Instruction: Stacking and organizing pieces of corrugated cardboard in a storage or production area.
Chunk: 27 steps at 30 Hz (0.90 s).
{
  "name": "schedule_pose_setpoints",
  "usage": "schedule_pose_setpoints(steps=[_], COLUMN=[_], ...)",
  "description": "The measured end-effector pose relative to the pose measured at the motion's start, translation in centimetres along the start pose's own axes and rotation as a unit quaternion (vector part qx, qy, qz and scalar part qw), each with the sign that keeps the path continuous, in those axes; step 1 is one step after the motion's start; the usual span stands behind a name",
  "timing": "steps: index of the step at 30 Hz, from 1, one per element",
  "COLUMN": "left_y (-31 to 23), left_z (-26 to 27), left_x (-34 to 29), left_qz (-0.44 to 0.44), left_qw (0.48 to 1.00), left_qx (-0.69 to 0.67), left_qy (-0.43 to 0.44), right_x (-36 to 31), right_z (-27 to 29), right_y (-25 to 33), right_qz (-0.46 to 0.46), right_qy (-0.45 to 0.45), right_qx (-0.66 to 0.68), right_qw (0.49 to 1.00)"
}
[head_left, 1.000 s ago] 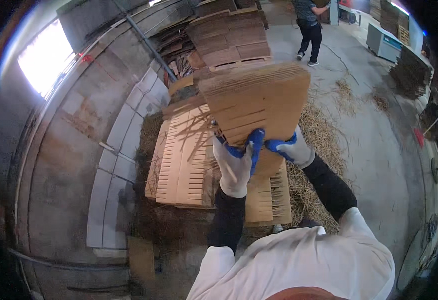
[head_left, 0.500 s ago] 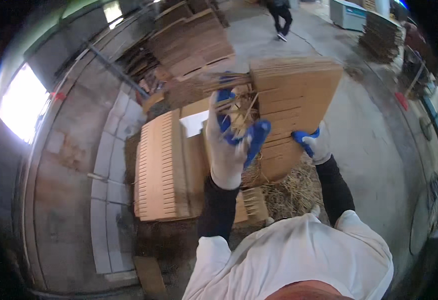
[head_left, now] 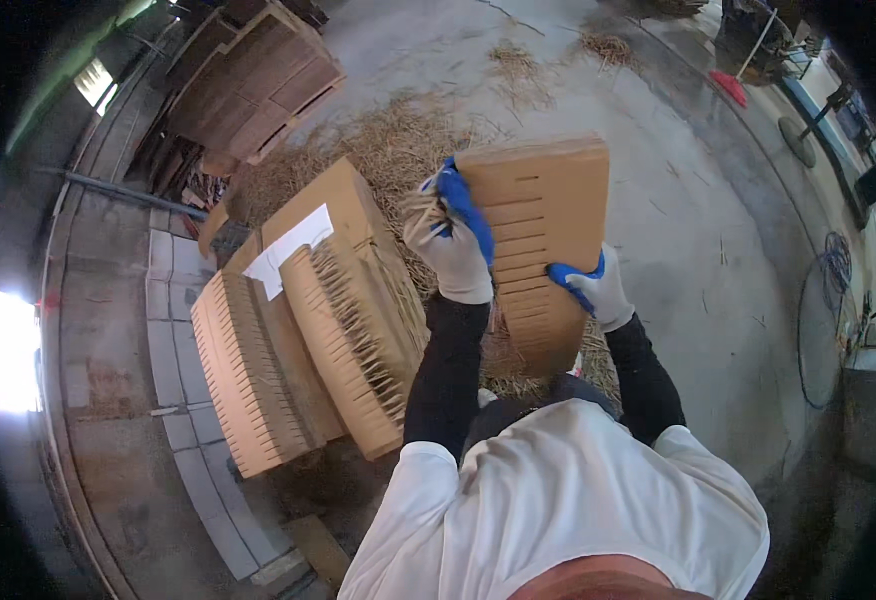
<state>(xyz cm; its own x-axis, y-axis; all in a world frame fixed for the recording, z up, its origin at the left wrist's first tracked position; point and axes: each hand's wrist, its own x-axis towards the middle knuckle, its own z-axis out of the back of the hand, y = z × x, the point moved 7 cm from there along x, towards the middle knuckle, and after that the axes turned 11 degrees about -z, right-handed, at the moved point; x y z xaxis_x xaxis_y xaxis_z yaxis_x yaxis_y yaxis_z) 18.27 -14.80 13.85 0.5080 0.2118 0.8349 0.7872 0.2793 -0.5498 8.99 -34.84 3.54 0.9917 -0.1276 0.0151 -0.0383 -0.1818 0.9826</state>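
The left hand is back at the slotted cardboard stack, centre frame, its fingers curled, hold unclear, while the right hand keeps its fingers clamped on, apparently steadying it.

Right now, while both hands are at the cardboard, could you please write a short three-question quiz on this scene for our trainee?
1. Multiple choice: what colour is the broom head at the upper right? A) green B) red C) yellow
2. Fill in the blanks: the right hand wears a ___ and ___ glove.
3. Which hand is nearer the top edge of the held cardboard?

Key:
1. B, red.
2. White; blue.
3. The left hand, close to the upper left corner; the right hand is lower, at the right edge.
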Motion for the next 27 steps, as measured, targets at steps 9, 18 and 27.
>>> schedule_pose_setpoints(steps=[9, 18, 27], left_y=[4.0, 5.7, 2.6], left_z=[-4.9, 0.9, -1.8], left_x=[-1.8, -0.5, -3.5], left_qz=[0.321, 0.246, 0.286], left_qw=[0.910, 0.908, 0.939], left_qx=[-0.238, -0.201, -0.176], left_qy=[-0.115, -0.274, 0.081], right_x=[1.2, 1.7, 2.3], right_z=[3.6, 8.4, 1.3], right_y=[-0.8, -3.5, -1.9], right_qz=[-0.027, 0.033, 0.048], right_qy=[-0.025, -0.129, -0.034], right_qx=[0.044, -0.009, -0.002], right_qw=[0.998, 0.991, 0.998])
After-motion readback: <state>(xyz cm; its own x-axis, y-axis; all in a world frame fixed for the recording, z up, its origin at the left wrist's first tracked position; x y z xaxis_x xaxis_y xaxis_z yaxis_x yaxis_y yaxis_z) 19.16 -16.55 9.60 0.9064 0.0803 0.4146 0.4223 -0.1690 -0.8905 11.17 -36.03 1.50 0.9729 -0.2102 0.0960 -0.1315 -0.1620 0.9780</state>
